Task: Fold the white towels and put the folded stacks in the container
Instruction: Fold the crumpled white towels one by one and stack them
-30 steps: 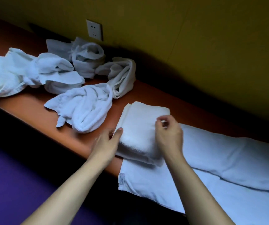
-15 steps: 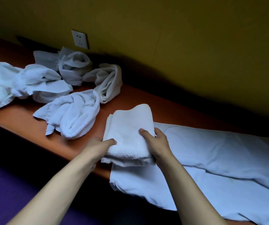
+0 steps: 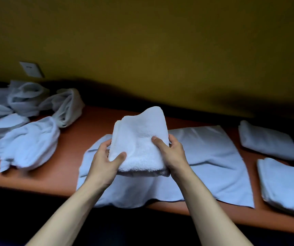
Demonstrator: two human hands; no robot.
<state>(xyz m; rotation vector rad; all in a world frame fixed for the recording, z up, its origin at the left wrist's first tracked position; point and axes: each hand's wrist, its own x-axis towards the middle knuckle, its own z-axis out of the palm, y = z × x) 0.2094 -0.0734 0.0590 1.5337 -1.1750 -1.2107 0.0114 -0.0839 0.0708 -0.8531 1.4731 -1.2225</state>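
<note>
Centrally, a folded white towel [image 3: 139, 141] is held just above the orange-brown surface [image 3: 96, 121], over a flat-spread towel [image 3: 213, 157]. The left hand [image 3: 105, 160] grips its near left edge, thumb on top and fingers beneath; the right hand [image 3: 171, 151] grips the right edge likewise. The terry looks soft, light and limp: its far end sags and curls, so the fold probably opens unless supported from both sides or from below. Holding at the thick folded edges, as shown, seems soundest. Two folded towels [image 3: 270, 141] [image 3: 284, 185] lie at the right, well apart from the held one; crumpled unfolded towels [image 3: 29, 139] lie at the left. No container is in view, so its contents cannot be told.
</note>
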